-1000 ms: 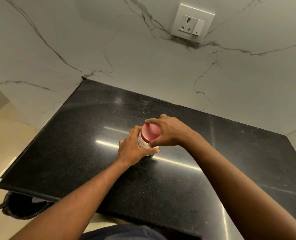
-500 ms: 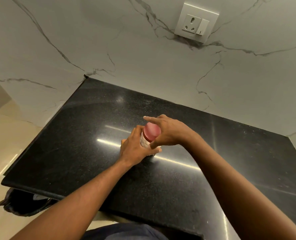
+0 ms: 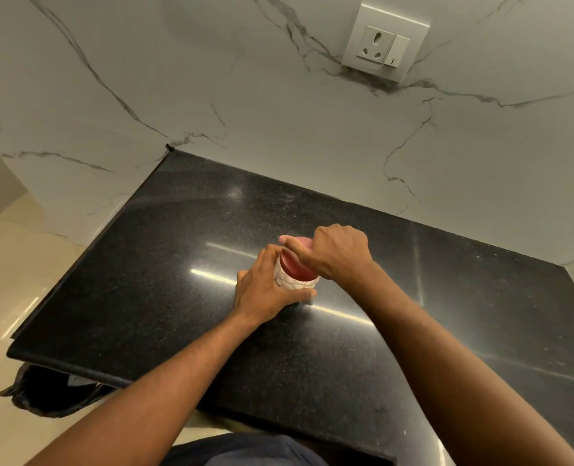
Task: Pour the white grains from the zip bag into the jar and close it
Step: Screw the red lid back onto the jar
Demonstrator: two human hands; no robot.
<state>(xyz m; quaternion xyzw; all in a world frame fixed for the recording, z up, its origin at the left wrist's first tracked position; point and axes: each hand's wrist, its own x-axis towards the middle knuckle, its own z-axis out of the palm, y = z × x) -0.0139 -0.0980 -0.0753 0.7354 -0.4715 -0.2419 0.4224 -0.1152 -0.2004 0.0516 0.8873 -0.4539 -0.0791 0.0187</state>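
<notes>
A small clear jar (image 3: 292, 282) with a scale-like pattern stands on the black counter (image 3: 164, 264), its inside showing white. A red lid (image 3: 297, 269) sits on its top. My left hand (image 3: 262, 290) wraps around the jar's body from the left. My right hand (image 3: 336, 252) grips the lid from above and the right, thumb across the near side and fingers over the far rim. No zip bag is in view.
A marble wall rises behind the counter, with a socket and switch plate (image 3: 384, 42) high on the right. A dark bag (image 3: 43, 395) hangs below the counter's near left corner. Beige floor lies to the left.
My right hand has turned on the lid, its knuckles now raised and the thumb swung across the near side. The left hand keeps its hold on the jar.
</notes>
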